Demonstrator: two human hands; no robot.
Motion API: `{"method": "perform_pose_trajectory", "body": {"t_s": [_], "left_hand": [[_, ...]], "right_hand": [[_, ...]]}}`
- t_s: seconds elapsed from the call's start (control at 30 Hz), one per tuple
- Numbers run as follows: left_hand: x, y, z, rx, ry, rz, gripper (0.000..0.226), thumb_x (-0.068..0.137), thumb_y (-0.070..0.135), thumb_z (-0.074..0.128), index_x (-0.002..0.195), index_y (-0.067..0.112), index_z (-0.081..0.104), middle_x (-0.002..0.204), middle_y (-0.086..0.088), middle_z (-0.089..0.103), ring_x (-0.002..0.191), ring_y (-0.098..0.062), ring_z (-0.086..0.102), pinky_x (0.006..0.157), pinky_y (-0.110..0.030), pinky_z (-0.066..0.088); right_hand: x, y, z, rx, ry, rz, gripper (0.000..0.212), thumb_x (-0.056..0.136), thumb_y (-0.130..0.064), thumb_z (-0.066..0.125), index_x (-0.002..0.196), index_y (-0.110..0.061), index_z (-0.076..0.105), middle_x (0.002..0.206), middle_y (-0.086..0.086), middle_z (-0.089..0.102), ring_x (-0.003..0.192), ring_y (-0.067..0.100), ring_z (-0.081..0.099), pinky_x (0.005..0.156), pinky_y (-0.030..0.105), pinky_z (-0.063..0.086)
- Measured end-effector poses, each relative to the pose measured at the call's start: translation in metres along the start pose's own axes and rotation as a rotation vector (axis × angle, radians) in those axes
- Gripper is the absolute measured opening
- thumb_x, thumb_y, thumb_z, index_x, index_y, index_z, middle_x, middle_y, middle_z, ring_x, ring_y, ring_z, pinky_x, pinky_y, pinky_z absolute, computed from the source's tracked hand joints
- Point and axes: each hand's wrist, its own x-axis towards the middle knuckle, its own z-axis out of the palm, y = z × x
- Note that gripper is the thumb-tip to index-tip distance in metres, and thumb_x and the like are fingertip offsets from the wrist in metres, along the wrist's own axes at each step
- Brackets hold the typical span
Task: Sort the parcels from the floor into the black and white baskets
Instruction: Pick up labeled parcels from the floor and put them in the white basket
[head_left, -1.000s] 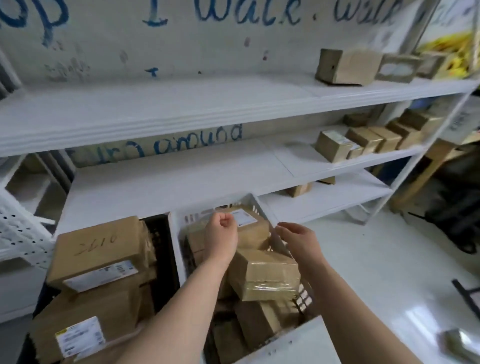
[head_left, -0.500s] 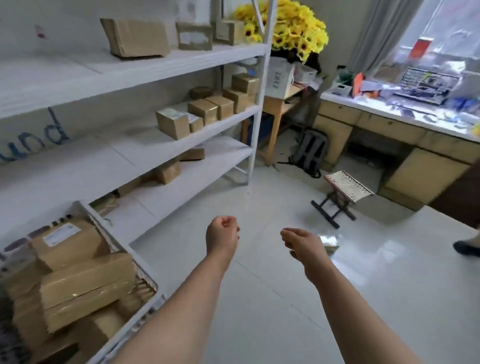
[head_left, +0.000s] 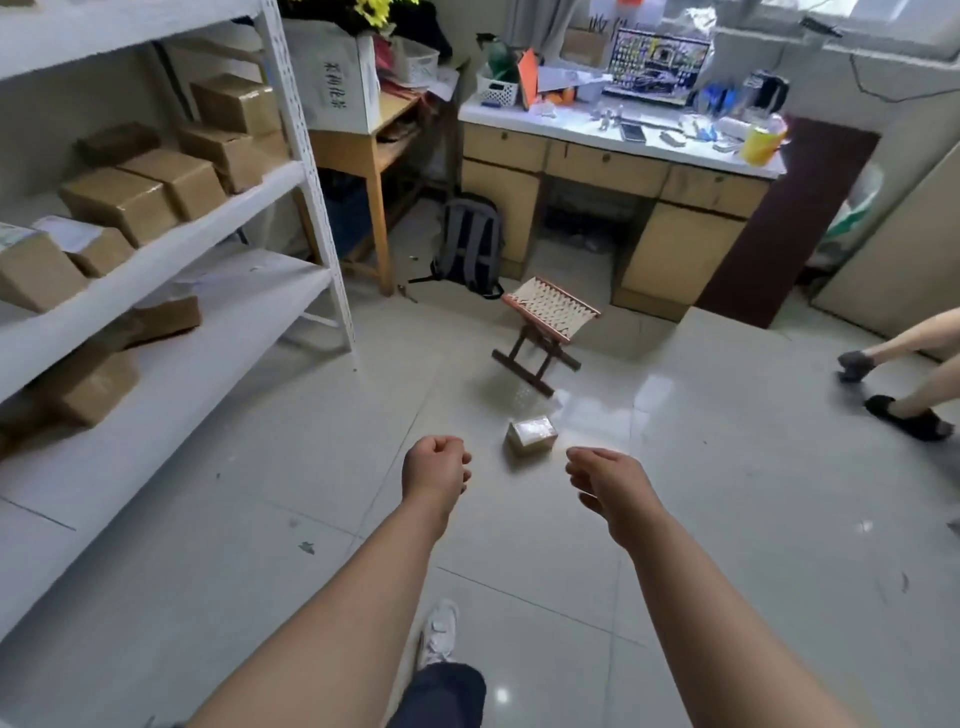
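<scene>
glossy tiled floor (head_left: 701, 519), tape-shiny parcel (head_left: 531, 435)

A folding stool (head_left: 550, 304) stands near a grey backpack (head_left: 470, 239), which perhaps leans against the desk (head_left: 680, 249).

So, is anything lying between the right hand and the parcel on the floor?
No. In the head view, only bare floor tile shows between the right hand and the parcel; the stool stands beyond it.

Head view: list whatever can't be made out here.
Parcel on the floor: glare on its wrap hides any label.
Writing on the white box: too small to read.
Second person: right edge cuts off all but the legs.
Baskets: outside the frame.
</scene>
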Motion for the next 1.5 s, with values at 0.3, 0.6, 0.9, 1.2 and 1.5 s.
{"method": "perform_pose_trajectory", "body": {"t_s": [0.3, 0.6, 0.9, 1.2, 1.5], "left_hand": [[0.158, 0.063, 0.086, 0.115, -0.075, -0.135, 0.014, 0.093, 0.014, 0.047, 0.083, 0.010, 0.056, 0.086, -0.007, 0.060, 0.072, -0.021, 0.056, 0.076, -0.035, 0.053], [0.294, 0.069, 0.213, 0.179, -0.109, -0.258, 0.015, 0.094, 0.014, 0.046, 0.082, 0.010, 0.055, 0.083, -0.007, 0.059, 0.066, -0.020, 0.053, 0.060, -0.028, 0.047], [0.445, -0.001, 0.320, 0.158, 0.024, -0.434, 0.014, 0.094, 0.014, 0.046, 0.084, 0.010, 0.055, 0.080, -0.007, 0.056, 0.073, -0.023, 0.053, 0.070, -0.033, 0.049], [0.602, -0.158, 0.381, 0.220, 0.062, -0.630, 0.027, 0.097, 0.014, 0.044, 0.070, 0.019, 0.043, 0.079, -0.004, 0.048, 0.076, -0.023, 0.047, 0.071, -0.030, 0.043], [0.715, -0.311, 0.426, 0.258, -0.007, -0.690, 0.022, 0.100, 0.015, 0.041, 0.083, 0.016, 0.055, 0.077, 0.005, 0.052, 0.070, -0.011, 0.046, 0.083, -0.028, 0.038]], "right_hand": [[0.145, -0.075, -0.013, 0.080, 0.093, 0.089, 0.012, 0.093, -0.016, 0.061, 0.082, -0.018, 0.066, 0.118, 0.020, 0.064, 0.113, 0.037, 0.059, 0.105, 0.048, 0.041], [0.327, -0.101, -0.046, 0.071, 0.106, 0.204, 0.010, 0.091, -0.020, 0.062, 0.082, -0.020, 0.066, 0.102, 0.010, 0.066, 0.094, 0.036, 0.061, 0.090, 0.037, 0.048], [0.558, -0.057, -0.060, -0.070, 0.047, 0.284, 0.018, 0.093, -0.016, 0.060, 0.106, -0.007, 0.068, 0.090, 0.002, 0.061, 0.074, 0.011, 0.052, 0.068, 0.023, 0.041], [0.746, 0.075, -0.024, -0.153, -0.012, 0.372, 0.032, 0.097, -0.017, 0.054, 0.127, -0.006, 0.061, 0.115, 0.002, 0.062, 0.100, 0.012, 0.051, 0.083, 0.023, 0.037], [0.890, 0.216, 0.031, -0.246, -0.112, 0.405, 0.044, 0.101, -0.017, 0.044, 0.145, -0.007, 0.042, 0.144, 0.004, 0.049, 0.130, 0.017, 0.046, 0.094, 0.021, 0.032]]}}
